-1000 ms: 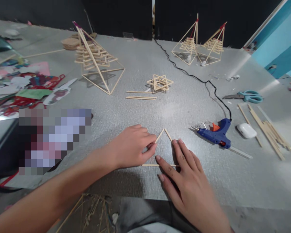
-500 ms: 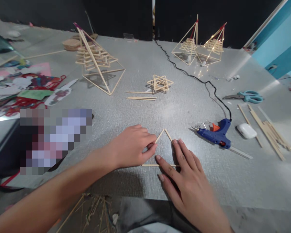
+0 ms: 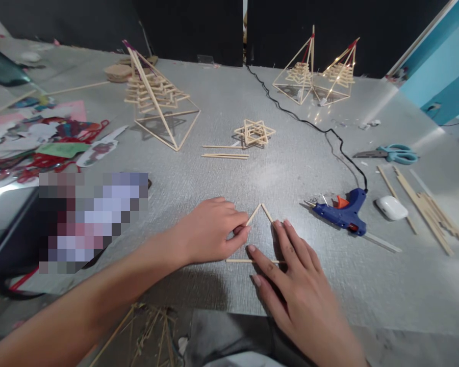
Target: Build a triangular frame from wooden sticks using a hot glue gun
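Three thin wooden sticks lie as a triangle on the tabletop in front of me. My left hand (image 3: 218, 232) is closed, thumb and finger pinching the left stick (image 3: 254, 213) below the peak. Fingers apart and lying flat, my right hand (image 3: 296, 272) rests over the right stick (image 3: 266, 212) and crosses the bottom stick (image 3: 239, 261). The two upper sticks meet at the peak; both lower corners are partly hidden by my hands. To the right of my right hand lies a blue glue gun (image 3: 342, 211) with a clear glue stick in its back.
Beyond my hands are loose sticks (image 3: 225, 156) and a stick star (image 3: 254, 132). Stick pyramids (image 3: 155, 97) stand farther back. A black cord (image 3: 309, 121) runs to the glue gun. At right lie scissors (image 3: 400, 154), a white case (image 3: 391, 208) and more sticks (image 3: 424, 209).
The view has shifted slightly, so everything sits a little farther right and lower. Both hands keep their places on the sticks.
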{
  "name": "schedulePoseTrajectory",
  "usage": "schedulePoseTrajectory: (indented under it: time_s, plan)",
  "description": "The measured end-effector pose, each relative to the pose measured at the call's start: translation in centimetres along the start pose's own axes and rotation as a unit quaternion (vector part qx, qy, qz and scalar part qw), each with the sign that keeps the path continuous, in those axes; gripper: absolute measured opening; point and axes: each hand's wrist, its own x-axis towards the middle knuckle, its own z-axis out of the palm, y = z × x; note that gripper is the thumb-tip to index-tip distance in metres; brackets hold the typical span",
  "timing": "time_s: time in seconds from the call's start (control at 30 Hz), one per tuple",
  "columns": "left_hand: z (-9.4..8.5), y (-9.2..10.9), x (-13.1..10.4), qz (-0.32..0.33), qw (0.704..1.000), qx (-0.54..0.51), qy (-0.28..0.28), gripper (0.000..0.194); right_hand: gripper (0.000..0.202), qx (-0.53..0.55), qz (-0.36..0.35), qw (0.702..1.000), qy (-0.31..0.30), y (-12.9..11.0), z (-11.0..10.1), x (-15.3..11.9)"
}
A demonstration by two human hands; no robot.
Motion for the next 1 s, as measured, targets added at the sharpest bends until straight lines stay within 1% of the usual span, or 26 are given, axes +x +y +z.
schedulePoseTrajectory:
  time_s: [0.4, 0.8, 1.0]
  plan:
    - [0.17, 0.0, -0.09, 0.007, 1.0, 0.0, 0.003, 0.03, 0.047, -0.005, -0.002, 1.0, 0.005, -0.02, 0.09, -0.05]
    - [-0.05, -0.03, -0.08, 0.002, 1.0, -0.004, -0.015, 0.029, 0.046, 0.001, 0.003, 1.0, 0.01, 0.04, 0.1, -0.07]
    - [0.19, -0.05, -0.06, 0.006, 1.0, -0.001, -0.009, 0.029, 0.046, -0.001, 0.001, 1.0, 0.01, -0.01, 0.16, -0.07]
